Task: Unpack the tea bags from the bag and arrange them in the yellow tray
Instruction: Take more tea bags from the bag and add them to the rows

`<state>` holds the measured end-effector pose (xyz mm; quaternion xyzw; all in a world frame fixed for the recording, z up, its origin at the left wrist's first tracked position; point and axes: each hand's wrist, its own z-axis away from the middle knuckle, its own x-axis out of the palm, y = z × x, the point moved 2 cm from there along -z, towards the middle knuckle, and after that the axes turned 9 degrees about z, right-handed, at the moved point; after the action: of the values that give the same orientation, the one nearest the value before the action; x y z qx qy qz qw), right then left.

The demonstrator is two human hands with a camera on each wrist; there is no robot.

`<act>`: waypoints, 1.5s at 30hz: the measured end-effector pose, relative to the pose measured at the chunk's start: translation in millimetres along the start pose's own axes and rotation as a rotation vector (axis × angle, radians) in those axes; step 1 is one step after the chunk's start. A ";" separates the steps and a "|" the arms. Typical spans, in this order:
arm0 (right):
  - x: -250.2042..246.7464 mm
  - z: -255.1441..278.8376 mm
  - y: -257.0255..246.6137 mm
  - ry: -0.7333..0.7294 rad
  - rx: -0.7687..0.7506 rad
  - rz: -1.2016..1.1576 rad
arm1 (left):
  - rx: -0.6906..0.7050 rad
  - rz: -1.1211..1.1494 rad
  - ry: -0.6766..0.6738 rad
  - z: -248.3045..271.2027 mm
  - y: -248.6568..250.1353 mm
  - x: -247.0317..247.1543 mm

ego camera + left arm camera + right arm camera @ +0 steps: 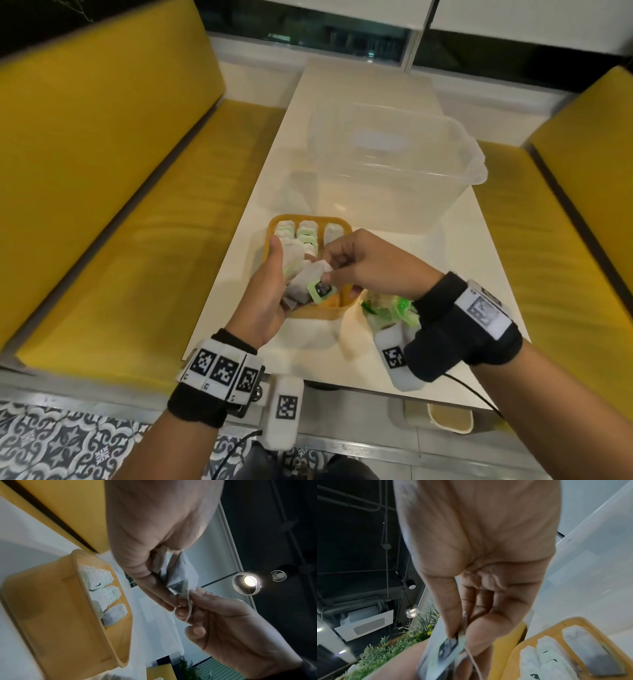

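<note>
Your left hand cups a bundle of tea bags above the yellow tray; your right hand pinches one tea bag from that bundle between thumb and fingertips; the bag lies beside the tray

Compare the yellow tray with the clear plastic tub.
The yellow tray is opaque, low and divided; the clear plastic tub is see-through, taller and larger. The tray holds rows of tea bags; the tub looks empty. Both stand on the white table.
</note>
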<state>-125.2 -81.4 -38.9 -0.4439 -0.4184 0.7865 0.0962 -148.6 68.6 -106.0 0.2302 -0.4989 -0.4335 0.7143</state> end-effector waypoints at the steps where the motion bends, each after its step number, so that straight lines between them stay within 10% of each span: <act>1: 0.0 4.3 -2.7 -0.023 -0.016 -0.011 | -0.004 -0.004 -0.006 -1.6 -1.2 -0.2; 24: 5.1 -24.6 18.9 0.505 0.042 0.199 | 0.033 0.051 0.169 -32.5 2.0 34.6; 36: -13.4 -23.5 35.1 0.473 0.013 0.053 | 0.090 0.056 0.137 -40.4 6.2 16.1; 45: -34.2 -12.8 36.0 0.306 0.011 0.163 | 0.366 -0.421 -0.010 -27.7 18.1 0.9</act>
<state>-87.2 -114.8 -47.8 -0.5903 -0.3574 0.7172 0.0971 -116.1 74.4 -102.8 0.4519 -0.5136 -0.4760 0.5527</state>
